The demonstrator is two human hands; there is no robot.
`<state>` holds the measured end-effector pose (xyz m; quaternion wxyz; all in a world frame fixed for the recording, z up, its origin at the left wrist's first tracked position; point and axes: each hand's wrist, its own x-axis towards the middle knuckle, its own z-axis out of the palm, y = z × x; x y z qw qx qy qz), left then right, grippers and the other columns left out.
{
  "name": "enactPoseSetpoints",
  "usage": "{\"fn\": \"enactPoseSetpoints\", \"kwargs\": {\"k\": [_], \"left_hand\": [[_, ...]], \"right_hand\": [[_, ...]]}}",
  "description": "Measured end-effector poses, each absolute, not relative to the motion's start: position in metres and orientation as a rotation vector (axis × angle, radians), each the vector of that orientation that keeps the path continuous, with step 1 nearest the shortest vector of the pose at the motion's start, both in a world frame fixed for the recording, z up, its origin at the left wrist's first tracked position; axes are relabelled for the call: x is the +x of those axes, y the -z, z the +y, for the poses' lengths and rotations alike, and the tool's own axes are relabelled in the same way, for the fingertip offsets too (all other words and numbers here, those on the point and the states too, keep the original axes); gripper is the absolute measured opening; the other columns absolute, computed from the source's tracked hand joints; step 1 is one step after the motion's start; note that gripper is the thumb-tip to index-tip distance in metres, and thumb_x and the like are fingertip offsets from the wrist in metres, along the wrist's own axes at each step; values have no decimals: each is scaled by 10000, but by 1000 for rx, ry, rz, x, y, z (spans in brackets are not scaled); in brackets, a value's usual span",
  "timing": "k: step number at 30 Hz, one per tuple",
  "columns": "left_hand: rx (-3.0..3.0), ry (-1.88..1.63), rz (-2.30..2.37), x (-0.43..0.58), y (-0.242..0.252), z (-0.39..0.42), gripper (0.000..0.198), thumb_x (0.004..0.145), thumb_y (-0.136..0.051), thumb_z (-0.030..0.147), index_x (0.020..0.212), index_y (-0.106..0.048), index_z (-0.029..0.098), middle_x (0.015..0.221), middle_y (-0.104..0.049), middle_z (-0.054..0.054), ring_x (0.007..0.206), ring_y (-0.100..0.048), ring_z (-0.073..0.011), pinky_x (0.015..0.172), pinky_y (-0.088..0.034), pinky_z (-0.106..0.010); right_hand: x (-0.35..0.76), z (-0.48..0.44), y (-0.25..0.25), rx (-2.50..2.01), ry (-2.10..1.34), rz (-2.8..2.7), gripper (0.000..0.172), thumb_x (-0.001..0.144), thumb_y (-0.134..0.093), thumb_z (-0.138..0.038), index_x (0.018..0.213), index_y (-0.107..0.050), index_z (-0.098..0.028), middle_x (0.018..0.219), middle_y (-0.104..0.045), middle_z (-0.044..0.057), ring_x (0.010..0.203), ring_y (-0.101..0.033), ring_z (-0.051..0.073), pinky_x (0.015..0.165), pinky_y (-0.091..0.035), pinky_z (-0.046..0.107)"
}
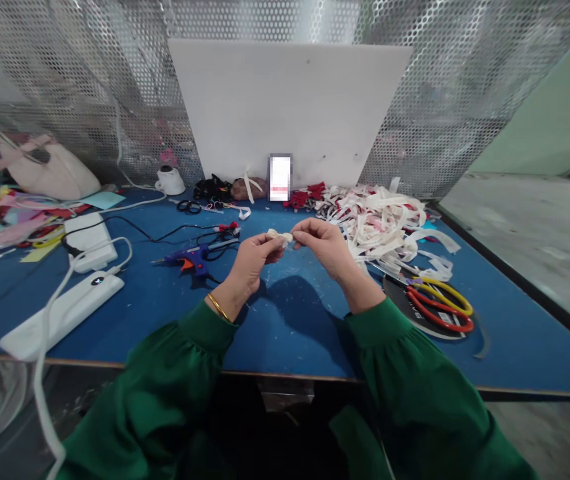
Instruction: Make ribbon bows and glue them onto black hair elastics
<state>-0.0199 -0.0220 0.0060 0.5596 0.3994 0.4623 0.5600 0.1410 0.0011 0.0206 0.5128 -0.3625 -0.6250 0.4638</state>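
Both my hands are raised above the blue table [285,320], pinching one small cream ribbon piece [279,236] between them. My left hand [253,259] grips its left end with closed fingers; a gold bangle sits on that wrist. My right hand [321,244] pinches the right end. Both arms wear green sleeves. A blue glue gun [195,255] with an orange trigger lies just left of my left hand. A heap of white ribbon strips [385,223] is piled to the right of my right hand.
Scissors with red and yellow handles [439,303] lie on a dark round disc at the right. White power strips [65,313] and cables lie at the left, with coloured scraps and a pink bag [39,170] beyond. A white board [289,113] leans on perforated metal.
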Motion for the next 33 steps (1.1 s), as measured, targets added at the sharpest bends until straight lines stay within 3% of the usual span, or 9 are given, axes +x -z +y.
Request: {"fn": "enactPoseSetpoints", "kwargs": {"k": [8, 16, 27, 33], "left_hand": [[780, -1257, 990, -21, -10, -24, 286, 571, -886, 322, 711, -709, 147, 654, -648, -8, 578, -563, -100, 598, -437, -247], [593, -1158, 936, -21, -16, -27, 105, 725, -760, 186, 724, -684, 113, 637, -645, -16, 541, -588, -94, 588, -487, -236], [618, -1155, 932, -21, -9, -23, 161, 710, -793, 230, 727, -675, 122, 646, -626, 1, 557, -572, -86, 573, -450, -232], [697, -1070, 840, -22, -10, -25, 234, 697, -818, 302, 775, -683, 128, 659, -590, 8, 565, -536, -90, 570, -448, -242]], "right_hand": [[142, 1, -21, -855, -1121, -1613, 108, 795, -668, -306, 782, -662, -200, 678, -652, -16, 644, -623, 139, 689, -489, 302], [141, -1, -21, -804, -1042, -1699, 124, 819, -652, -308, 787, -652, -189, 682, -644, -12, 648, -624, 144, 659, -475, 296], [137, -4, -21, -789, -1160, -1615, 134, 794, -671, -310, 750, -667, -183, 692, -650, -10, 635, -602, 133, 652, -457, 293], [137, -6, -24, -722, -1361, -1426, 151, 762, -713, -322, 727, -671, -181, 616, -601, -28, 578, -515, 104, 620, -414, 270]]}}
